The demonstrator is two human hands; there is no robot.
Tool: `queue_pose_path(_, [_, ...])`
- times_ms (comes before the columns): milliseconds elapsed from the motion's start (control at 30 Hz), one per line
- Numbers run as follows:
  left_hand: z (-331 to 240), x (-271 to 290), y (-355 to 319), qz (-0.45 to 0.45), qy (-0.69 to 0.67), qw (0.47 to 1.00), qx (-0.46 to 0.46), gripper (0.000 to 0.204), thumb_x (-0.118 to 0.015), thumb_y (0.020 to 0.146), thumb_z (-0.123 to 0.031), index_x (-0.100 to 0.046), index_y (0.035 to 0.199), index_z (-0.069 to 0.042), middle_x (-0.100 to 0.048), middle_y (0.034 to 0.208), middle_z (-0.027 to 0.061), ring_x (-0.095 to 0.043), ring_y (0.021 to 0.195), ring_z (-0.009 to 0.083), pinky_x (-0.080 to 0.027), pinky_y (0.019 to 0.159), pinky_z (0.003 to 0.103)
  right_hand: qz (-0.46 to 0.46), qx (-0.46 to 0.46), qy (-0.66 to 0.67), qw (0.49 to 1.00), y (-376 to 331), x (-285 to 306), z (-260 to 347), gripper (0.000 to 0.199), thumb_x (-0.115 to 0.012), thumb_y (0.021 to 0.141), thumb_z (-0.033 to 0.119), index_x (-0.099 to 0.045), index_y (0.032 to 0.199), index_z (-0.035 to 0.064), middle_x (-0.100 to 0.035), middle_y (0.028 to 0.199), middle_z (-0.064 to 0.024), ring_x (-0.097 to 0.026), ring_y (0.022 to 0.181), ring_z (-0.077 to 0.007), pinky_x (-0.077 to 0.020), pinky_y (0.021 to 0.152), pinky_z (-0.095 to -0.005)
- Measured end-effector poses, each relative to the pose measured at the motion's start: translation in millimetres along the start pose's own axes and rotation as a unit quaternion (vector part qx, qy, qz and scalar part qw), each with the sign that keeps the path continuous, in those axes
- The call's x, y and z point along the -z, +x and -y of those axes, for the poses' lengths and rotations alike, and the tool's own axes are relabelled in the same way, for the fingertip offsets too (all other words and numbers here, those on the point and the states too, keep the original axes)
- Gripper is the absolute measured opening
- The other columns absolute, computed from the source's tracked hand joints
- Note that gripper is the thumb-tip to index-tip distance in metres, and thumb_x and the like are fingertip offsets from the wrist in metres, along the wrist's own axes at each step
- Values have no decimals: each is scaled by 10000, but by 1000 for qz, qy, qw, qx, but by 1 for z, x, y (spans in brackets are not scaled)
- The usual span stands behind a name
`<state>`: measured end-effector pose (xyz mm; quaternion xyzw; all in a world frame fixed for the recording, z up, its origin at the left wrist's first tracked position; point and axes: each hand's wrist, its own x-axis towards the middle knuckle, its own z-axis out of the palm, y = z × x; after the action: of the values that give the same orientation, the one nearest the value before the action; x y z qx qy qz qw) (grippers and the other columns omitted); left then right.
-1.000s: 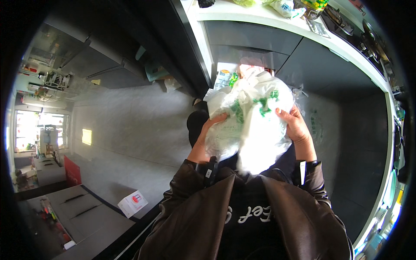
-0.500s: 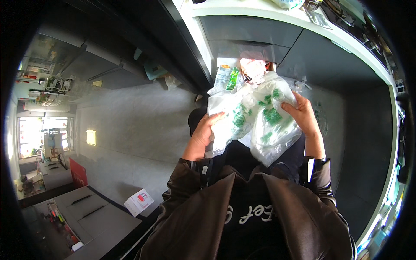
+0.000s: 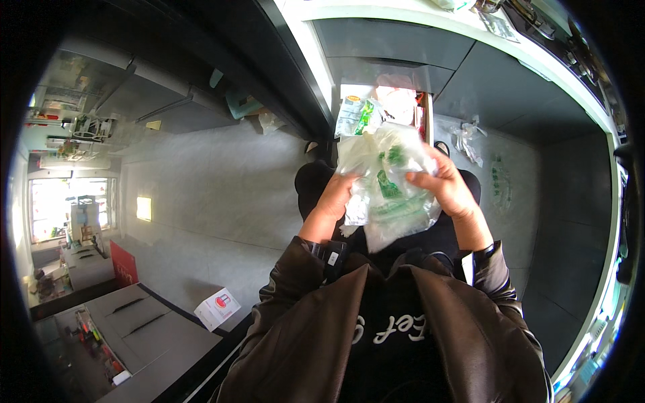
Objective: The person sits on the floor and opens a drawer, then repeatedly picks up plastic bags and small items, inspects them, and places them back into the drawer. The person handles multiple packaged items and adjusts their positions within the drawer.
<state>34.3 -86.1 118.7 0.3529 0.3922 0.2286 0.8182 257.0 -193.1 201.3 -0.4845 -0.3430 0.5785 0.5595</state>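
- Together, the left hand (image 3: 334, 197) and the right hand (image 3: 449, 187) grasp a translucent white plastic bag (image 3: 396, 205) with green print, one at each side edge of it.
- The left thumb lies against the front of the plastic bag; the other left fingers are mostly hidden behind it.
- The right thumb presses on its front from the right, with the rest of that hand at the upper right edge, slightly blurred.
- The plastic bag is held up, crumpled, over the person's lap, its lower corner hanging between the black trousers (image 3: 310, 188).
- Just beyond it, an open drawer (image 3: 430, 124) juts out below the white worktop (image 3: 376, 8).
- Along the drawer's left side lies a pale package (image 3: 348, 117) with a green packet (image 3: 365, 116) at its right; a pinkish bag (image 3: 398, 99) fills the far right corner.
- Right of the drawer, crumpled clear plastic (image 3: 468, 142) lies on the grey floor (image 3: 222, 168), near the dark cabinet's base.
- A white box (image 3: 217, 309) stands by the grey cabinet's edge, lower left.
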Motion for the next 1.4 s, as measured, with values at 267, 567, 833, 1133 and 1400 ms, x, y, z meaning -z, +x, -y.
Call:
queue_pose_path(267, [-20, 4, -28, -35, -126, 991, 14, 355, -674, 960, -263, -688, 1208, -10, -734, 1092, 89, -705, 990, 165, -551, 884, 297, -79, 16, -202, 976, 10, 35, 5, 390, -698, 914, 52, -629, 1297, 33, -739, 1119, -89, -701, 997, -231, -550, 885, -333])
queue_pose_path(567, [7, -20, -3, 82, 33, 996, 28, 819, -778, 874, -589, -482, 1430, -66, -592, 1116, -13, -486, 763, 35, -450, 666, 230, -8, 169, -750, 639, 15, -42, -56, 564, -661, 810, 94, -566, 1364, 50, -517, 1455, -184, -621, 1102, -301, -525, 943, -423])
queue_pose_path(833, [19, 14, 6, -51, -116, 991, 39, 408, -631, 1007, -301, -624, 1315, -33, -717, 1106, 73, -696, 990, 189, -562, 871, 354, 44, 70, -411, 908, 6, -38, -34, 546, -764, 834, 71, -587, 1350, 47, -542, 1430, -210, -552, 1270, -409, -481, 1050, -460])
queue_pose_path(1133, [-13, 28, -24, 112, -98, 989, 17, 526, -667, 965, -355, -614, 1326, 23, -709, 1195, 122, -687, 1077, 219, -553, 954, 360, 1, -91, -46, 995, 17, 40, -37, 899, -895, 796, 351, -460, 1479, -38, -612, 1375, -166, -581, 1264, -254, -468, 1080, -379])
queue_pose_path(1400, [-39, 39, -30, 41, 61, 996, 57, 518, -644, 949, -295, -611, 1359, 20, -714, 1197, 91, -683, 1069, 178, -539, 941, 328, -22, -113, 26, 993, 11, 48, -32, 553, -787, 881, 64, -590, 1397, 25, -722, 1194, -64, -675, 1060, -145, -521, 974, -292])
